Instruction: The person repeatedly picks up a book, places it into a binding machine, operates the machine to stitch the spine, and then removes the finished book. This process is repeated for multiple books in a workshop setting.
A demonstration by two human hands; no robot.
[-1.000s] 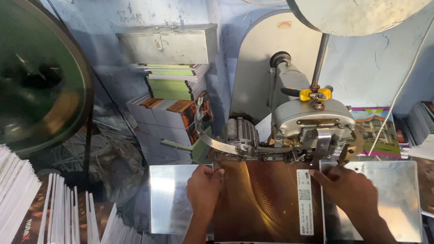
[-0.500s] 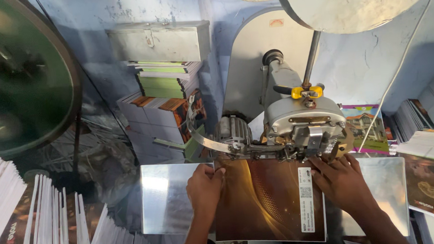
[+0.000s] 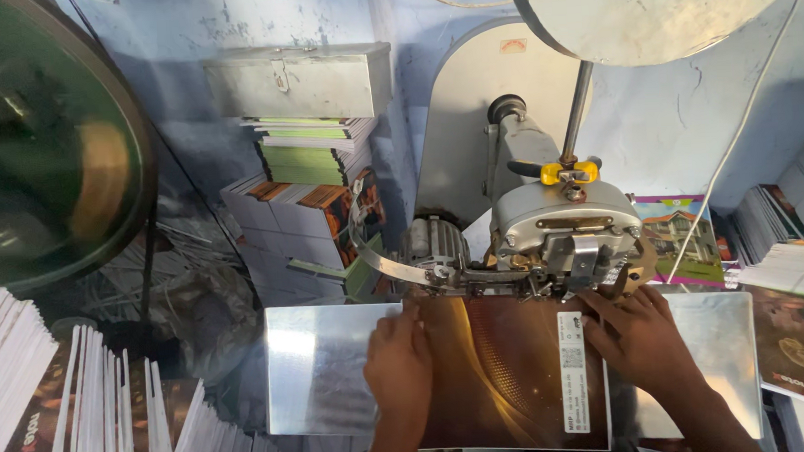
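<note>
Far left: large round dark wheel (image 3: 35, 135), glossy, blurred. Below it, fanned stacks of thin white-edged booklets (image 3: 73, 417) standing on edge. Further back, a dull grey metal box (image 3: 298, 80) atop piles of green and orange-covered books (image 3: 313, 198). Centre: shiny steel tabletop (image 3: 322, 368), flat and rectangular, reflecting light. On it, a glossy brown booklet cover (image 3: 511, 376) with golden curved streaks and a white label strip along its right edge, its top edge tucked under the machine head (image 3: 563, 236). Left hand (image 3: 398, 364) flat on the cover's left part, fingers stretched forward and pressing down, gripping nothing. Grey cast-metal machine head rounded, with a yellow wing nut on a thin upright rod and a curved steel band to its left. Right hand (image 3: 641, 333) spread flat on the cover's right edge beside the label, fingertips just under the machine head, pressing rather than clasping. Far right: more flat stacks of printed covers (image 3: 794, 260).
</note>
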